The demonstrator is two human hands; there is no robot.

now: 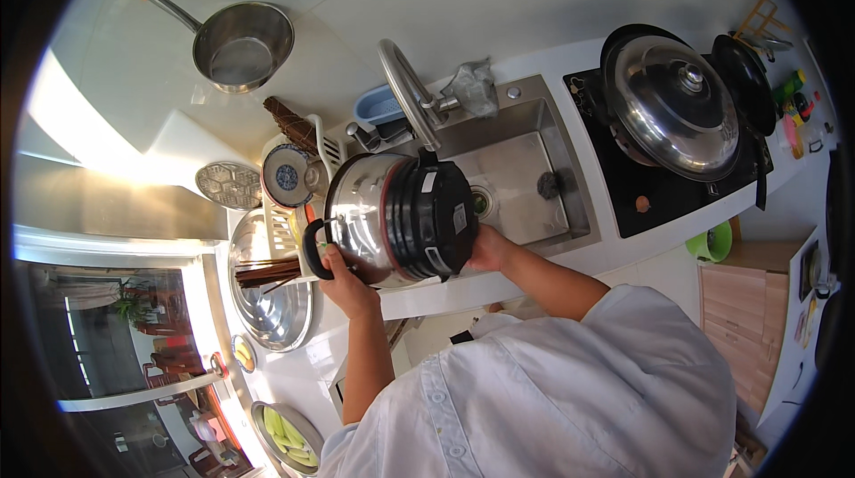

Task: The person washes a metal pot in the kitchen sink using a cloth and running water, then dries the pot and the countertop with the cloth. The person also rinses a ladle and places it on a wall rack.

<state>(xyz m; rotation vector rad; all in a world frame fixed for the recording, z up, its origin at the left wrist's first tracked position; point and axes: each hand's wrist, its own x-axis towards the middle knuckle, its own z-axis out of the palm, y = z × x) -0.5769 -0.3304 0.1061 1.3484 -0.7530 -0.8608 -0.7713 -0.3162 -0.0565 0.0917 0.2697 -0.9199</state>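
Both my hands hold a large electric pot (361, 211) with a shiny steel body and a black base, tipped on its side. My left hand (349, 288) grips it at the lower edge, beside the black loop handle (312, 248). On the other end my right hand (491, 250) supports the black base (437, 214); most of its fingers are hidden behind it. The pot hangs over the left part of the steel sink (514, 177), under the curved faucet (407, 91). The pot's inside is turned away from view.
Left of the sink stands a white dish rack (284, 227) with chopsticks (267, 272) and bowls (287, 174). A steel wool scrubber (548, 185) lies in the sink. To the right, a lidded wok (674, 111) sits on the black cooktop (628, 201). A saucepan (244, 44) hangs on the wall.
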